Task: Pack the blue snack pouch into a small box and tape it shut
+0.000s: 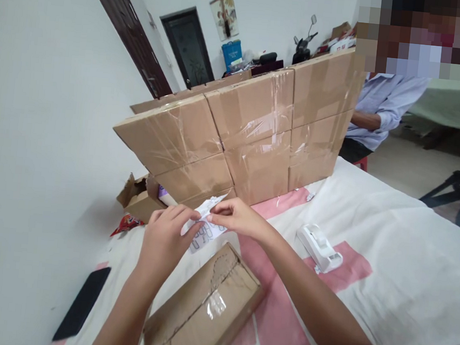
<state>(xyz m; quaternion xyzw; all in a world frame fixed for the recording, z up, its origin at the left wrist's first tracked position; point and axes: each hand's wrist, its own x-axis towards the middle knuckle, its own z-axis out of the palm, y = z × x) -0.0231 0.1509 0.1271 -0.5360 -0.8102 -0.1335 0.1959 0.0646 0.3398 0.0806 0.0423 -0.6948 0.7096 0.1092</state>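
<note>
My left hand (171, 232) and my right hand (240, 217) come together above the cloth, both pinching a white sheet of paper (210, 229) with printed outlines on it. The paper's upper part is creased and crumpled between my fingers. Just below the hands lies a taped brown cardboard box (204, 305), its lid seam facing up. To the right of my right hand a white tape dispenser (319, 247) rests on the pink and white cloth. Neither hand touches the box or the dispenser.
Stacked taped cartons (254, 131) form a wall behind my hands. An opened small carton (140, 196) and a red packet (127, 223) sit at the left by the wall. A black flat object (82, 303) lies at the near left. A person (383, 106) sits beyond, at the right.
</note>
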